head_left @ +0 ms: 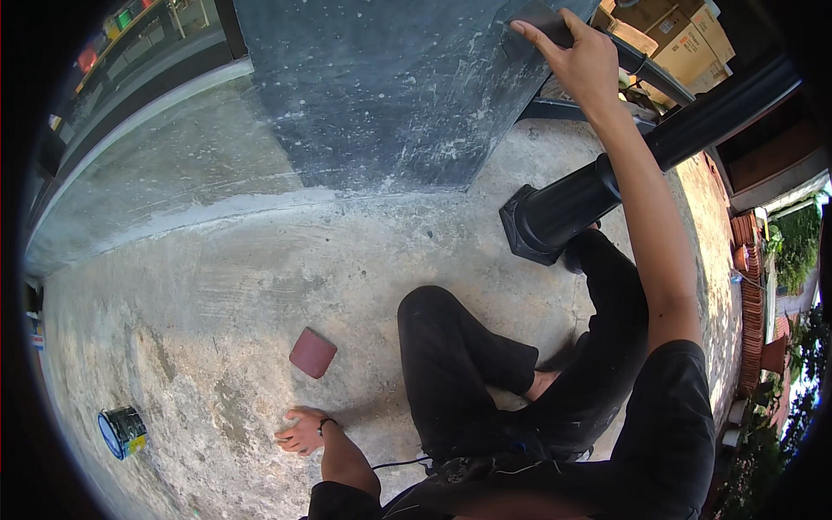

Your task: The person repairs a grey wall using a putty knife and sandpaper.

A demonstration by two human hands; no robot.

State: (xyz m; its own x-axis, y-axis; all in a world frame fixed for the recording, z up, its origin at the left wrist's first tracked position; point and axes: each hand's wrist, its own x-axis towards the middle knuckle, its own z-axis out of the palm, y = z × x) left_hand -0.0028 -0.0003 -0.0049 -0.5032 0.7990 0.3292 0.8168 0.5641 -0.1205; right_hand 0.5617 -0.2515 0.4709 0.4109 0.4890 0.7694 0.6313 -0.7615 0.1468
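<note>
At the upper right, my right hand (589, 65) is closed around a dark grey flat pad (544, 24), which looks like sandpaper. Thumb and fingers press it against the right edge of the dark blue-grey painted wall (373, 95). The wall's paint is scuffed and dotted with pale specks. My left hand (303, 431) leans on the concrete floor with its fingers apart and nothing in them. Just beyond it lies a reddish-brown square sheet (313, 353) with rounded corners, flat on the floor, apart from the hand.
A small paint can (121, 432) stands at the lower left. Close to my legs (468, 347), a black column (572, 204) rises from a wide base. Cardboard boxes (693, 48) are stacked behind the wall's right edge. Terracotta-coloured stacks (752, 303) line the far right.
</note>
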